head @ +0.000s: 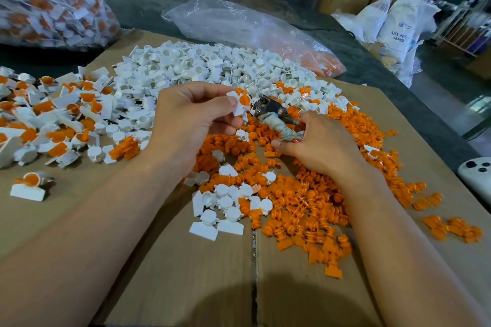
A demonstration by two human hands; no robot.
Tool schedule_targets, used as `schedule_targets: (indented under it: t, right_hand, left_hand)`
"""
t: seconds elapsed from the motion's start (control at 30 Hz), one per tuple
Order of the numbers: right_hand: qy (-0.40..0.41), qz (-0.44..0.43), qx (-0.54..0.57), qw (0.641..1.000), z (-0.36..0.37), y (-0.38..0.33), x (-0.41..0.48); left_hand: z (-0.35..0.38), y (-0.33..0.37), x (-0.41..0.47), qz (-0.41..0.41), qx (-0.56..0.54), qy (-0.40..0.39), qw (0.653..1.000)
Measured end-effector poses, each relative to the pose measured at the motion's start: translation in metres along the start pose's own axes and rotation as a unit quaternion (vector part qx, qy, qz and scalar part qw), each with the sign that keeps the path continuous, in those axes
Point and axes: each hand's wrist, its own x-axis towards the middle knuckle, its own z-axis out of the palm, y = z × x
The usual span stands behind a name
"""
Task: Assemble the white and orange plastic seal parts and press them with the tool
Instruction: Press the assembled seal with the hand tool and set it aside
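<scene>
My left hand [191,117] pinches an assembled seal [240,103], a white body with an orange insert, held above the cardboard. My right hand [316,143] grips the taped handle of a metal pressing tool [271,111], whose jaws point left toward the seal, a small gap apart. The right fingertips also reach down among loose orange parts [305,210]. A heap of white parts [212,66] lies behind the hands. Assembled seals [61,119] are spread on the left.
Flattened cardboard [164,273] covers the table. A large bag of finished seals [47,0] stands at the far left, and a clear bag holding orange parts [255,32] lies behind the heap. A white device [477,175] sits at the right edge. Boxes and sacks stand beyond.
</scene>
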Motion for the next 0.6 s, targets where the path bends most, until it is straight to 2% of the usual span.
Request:
schedule_targets:
  t: [0.27,0.47,0.6]
  right_hand:
    - [-0.018,-0.002,0.003,1.000,0.003,0.001,0.002]
    - [-0.021,-0.009,0.003,1.000,0.002,0.003,0.002]
    - [-0.033,-0.010,-0.004,0.999,0.001,0.002,0.002]
  left_hand:
    - [0.000,0.001,0.001,-0.018,-0.020,0.011,1.000]
    - [-0.008,0.004,0.011,-0.080,-0.197,0.073,0.974]
    - [-0.017,0.008,0.019,-0.080,-0.337,0.162,0.924]
